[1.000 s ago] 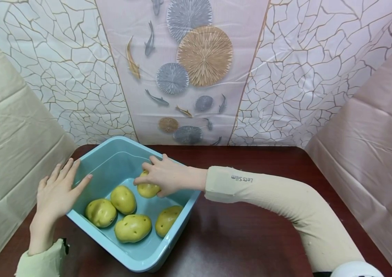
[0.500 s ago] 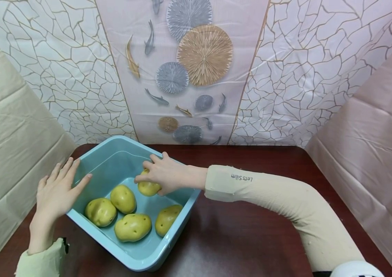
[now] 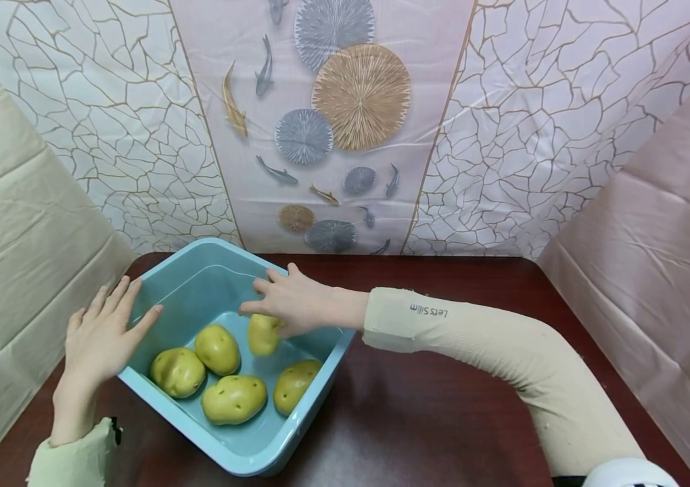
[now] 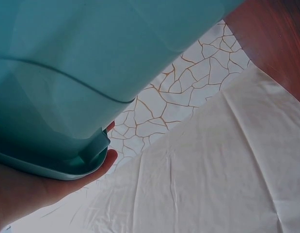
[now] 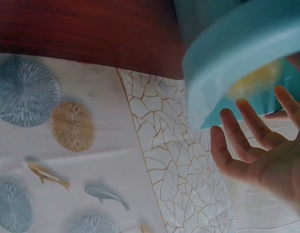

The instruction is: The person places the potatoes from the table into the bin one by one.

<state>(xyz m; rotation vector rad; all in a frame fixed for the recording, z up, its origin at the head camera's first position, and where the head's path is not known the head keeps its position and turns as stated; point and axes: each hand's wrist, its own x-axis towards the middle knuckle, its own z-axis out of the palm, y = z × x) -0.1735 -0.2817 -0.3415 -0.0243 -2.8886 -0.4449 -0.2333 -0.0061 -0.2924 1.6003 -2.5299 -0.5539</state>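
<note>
A light blue plastic tub [image 3: 199,429] holds several yellow potatoes, among them one near the left wall [image 3: 177,373], one beside it [image 3: 217,350], one at the front [image 3: 234,400] and one at the right [image 3: 296,387]. Over the tub's back right part, my right hand [image 3: 299,301] has its fingers spread. Just below it is another potato [image 3: 263,338], partly covered by the hand. In the right wrist view that potato [image 5: 256,82] looks blurred and stands apart from the fingertips. My left hand [image 3: 101,338] rests with fairly straight fingers against the tub's left rim.
The tub stands at an angle on a dark red-brown table [image 3: 430,406]. A patterned cloth [image 3: 345,203] hangs behind the table. Plain beige cloth [image 3: 16,237] slopes along the left side, and pinkish cloth [image 3: 643,270] along the right.
My right hand has let go of the potato; its fingers have spread and risen slightly. The potato has dropped a little below the hand. The left hand and the tub stay put.
</note>
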